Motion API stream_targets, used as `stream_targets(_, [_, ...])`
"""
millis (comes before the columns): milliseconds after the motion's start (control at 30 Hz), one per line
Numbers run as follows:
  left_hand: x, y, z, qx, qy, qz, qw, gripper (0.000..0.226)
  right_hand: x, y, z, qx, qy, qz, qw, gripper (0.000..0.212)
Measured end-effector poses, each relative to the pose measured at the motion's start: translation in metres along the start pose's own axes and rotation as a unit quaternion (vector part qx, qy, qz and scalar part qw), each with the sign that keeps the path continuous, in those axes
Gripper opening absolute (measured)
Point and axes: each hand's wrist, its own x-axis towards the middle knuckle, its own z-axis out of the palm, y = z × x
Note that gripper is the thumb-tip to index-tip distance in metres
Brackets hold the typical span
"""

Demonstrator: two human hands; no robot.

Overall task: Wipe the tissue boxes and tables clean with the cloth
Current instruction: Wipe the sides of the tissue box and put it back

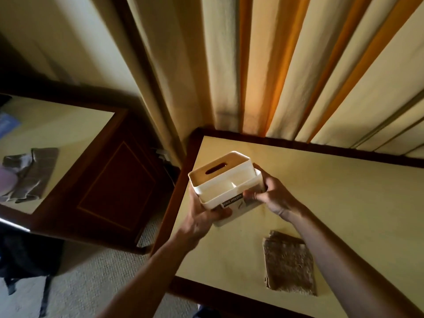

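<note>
Both hands hold the white tissue box [226, 180] up over the table [344, 203], near its far-left corner. Left hand [202, 216] grasps the box's left end and underside, fingers curled round it. Right hand [273, 196] grasps the right end, thumb on the front face beside the printed label. Box is tilted, slot side toward the camera, side compartments showing; can't tell whether its lower corner touches the tabletop.

Folded brown cloth [289, 265] lies flat on the table toward the near edge, well apart from the box, under the right forearm. Bare tabletop runs from the cloth to the right edge and back to the far edge, where the curtain [263, 65] hangs just behind the dark wooden rim.

Second table [68, 125] sits to the left, a carpeted gap [91, 271] between the two. A crumpled grey cloth [29, 173] lies near its near-left edge. A dark bag [25, 258] is on the floor at lower left.
</note>
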Motion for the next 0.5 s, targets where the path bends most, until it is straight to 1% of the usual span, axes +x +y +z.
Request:
stream_targets(100, [0.023,-0.005,-0.021,0.036,-0.043,0.017,0.998,0.092,0.010,0.006,0.012,0.034,0.039,-0.024,0.998,0.051])
stream_targets(167, [0.038,-0.007,-0.037,0.055,-0.052,-0.018,0.997,0.102,0.017,0.012,0.021,0.057,0.056,-0.050,0.996,0.055])
stream_targets(233, [0.053,-0.008,-0.052,0.081,-0.073,-0.031,0.993,0.111,0.025,0.022,0.033,0.058,0.083,-0.064,0.993,0.062])
stream_targets(367, [0.087,-0.011,-0.078,0.140,-0.114,-0.035,0.983,0.119,0.042,0.040,0.054,0.056,0.141,-0.064,0.986,0.076])
stream_targets(500, [0.112,-0.019,-0.098,0.154,-0.152,-0.047,0.975,0.122,0.063,0.041,0.068,0.064,0.179,-0.073,0.979,0.078])
